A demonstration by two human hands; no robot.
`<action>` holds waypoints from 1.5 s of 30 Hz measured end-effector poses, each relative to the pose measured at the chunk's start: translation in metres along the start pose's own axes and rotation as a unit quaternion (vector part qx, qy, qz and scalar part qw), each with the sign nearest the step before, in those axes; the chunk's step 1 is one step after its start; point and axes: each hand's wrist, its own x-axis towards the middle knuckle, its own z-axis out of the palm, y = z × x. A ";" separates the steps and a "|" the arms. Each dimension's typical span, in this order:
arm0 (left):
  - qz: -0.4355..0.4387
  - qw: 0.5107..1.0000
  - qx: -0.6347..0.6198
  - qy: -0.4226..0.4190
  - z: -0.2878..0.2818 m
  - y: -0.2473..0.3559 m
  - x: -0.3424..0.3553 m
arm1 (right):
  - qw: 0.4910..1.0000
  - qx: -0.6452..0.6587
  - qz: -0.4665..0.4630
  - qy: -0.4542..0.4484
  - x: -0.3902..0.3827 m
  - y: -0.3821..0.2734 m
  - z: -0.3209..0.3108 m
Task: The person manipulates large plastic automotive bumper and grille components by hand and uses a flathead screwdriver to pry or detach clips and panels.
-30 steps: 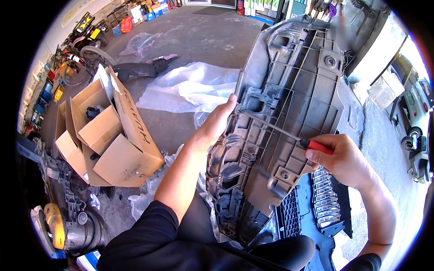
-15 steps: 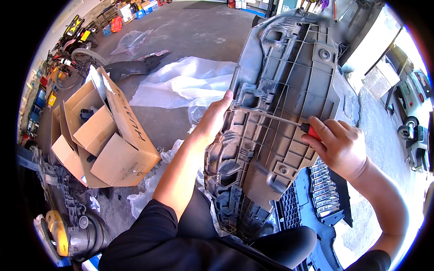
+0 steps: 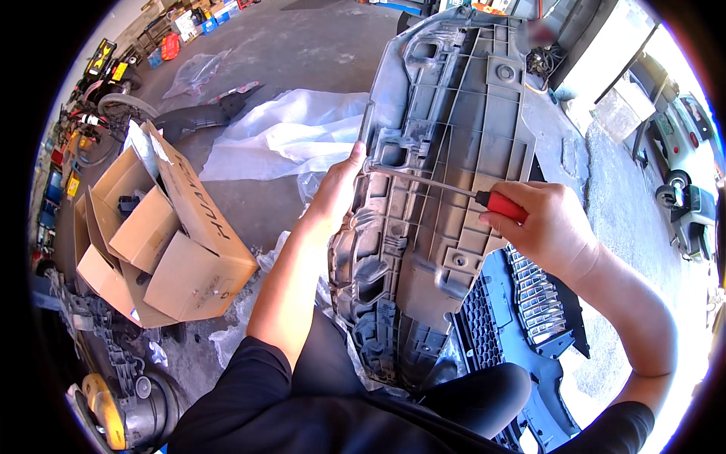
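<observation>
A large dark plastic car part [image 3: 473, 144], ribbed, dusty and full of square cut-outs, stands lengthwise before me, its near end between my legs. My left hand [image 3: 337, 189] grips its left edge, thumb up along the rim. In my right hand [image 3: 552, 227] is a screwdriver [image 3: 505, 206] with a red handle, my fingers wrapped round the handle's end. Its long thin shaft crosses the ribs to the left, and the tip meets the part near its left edge, close to my left thumb. Exactly what the tip touches is too small to make out.
An open cardboard box [image 3: 200, 276] stands on the left, with white plastic sheeting [image 3: 295, 136] on the floor beyond. A dark car grille [image 3: 537, 299] lies to the right. A yellow-and-grey machine [image 3: 106, 412] is at lower left; a scooter [image 3: 692, 216] stands far right.
The part has shifted left in view along with both hands. My right hand has turned on the screwdriver, so more of the red handle shows. Its tip remains near my left thumb.
</observation>
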 end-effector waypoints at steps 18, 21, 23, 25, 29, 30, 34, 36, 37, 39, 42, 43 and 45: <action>-0.013 0.999 0.040 -0.001 -0.008 -0.007 0.007 | 0.988 -0.131 -0.079 0.036 0.006 0.006 0.001; -0.002 1.000 0.020 -0.020 -0.011 -0.010 0.009 | 0.957 -0.212 -0.171 0.099 0.003 0.011 0.012; 0.003 1.000 0.024 -0.005 -0.014 -0.016 0.012 | 0.993 -0.016 -0.054 0.106 0.006 0.002 0.006; 0.016 0.999 0.040 0.011 -0.019 -0.020 0.015 | 0.912 0.327 0.237 0.072 0.011 -0.018 0.000; 0.021 0.998 0.064 0.021 -0.023 -0.024 0.020 | 0.859 0.302 0.358 -0.206 0.029 -0.015 -0.032; 0.014 0.998 0.059 0.027 -0.024 -0.024 0.021 | 0.953 0.163 0.206 -0.152 0.027 -0.012 -0.029; 0.016 1.000 0.004 -0.015 -0.021 -0.026 0.016 | 0.921 -0.232 -0.260 0.174 0.015 0.003 0.003; 0.025 0.998 0.040 0.031 -0.020 -0.027 0.018 | 0.970 -0.089 -0.154 0.163 0.011 0.006 0.013; 0.036 0.997 0.055 0.042 -0.021 -0.027 0.020 | 0.986 0.074 -0.034 0.145 0.010 0.006 0.015; 0.024 0.996 0.071 0.050 -0.024 -0.027 0.020 | 0.902 0.343 0.237 0.113 0.010 0.005 0.012; 0.031 0.994 0.087 0.049 -0.023 -0.025 0.020 | 0.841 0.440 0.310 -0.045 0.014 0.007 0.002; 0.008 0.998 0.064 0.017 -0.023 -0.023 0.018 | 0.905 0.315 0.279 -0.067 0.015 0.009 0.003; 0.001 1.000 -0.005 -0.010 -0.017 -0.021 0.014 | 0.988 0.096 0.102 -0.071 0.015 0.016 0.005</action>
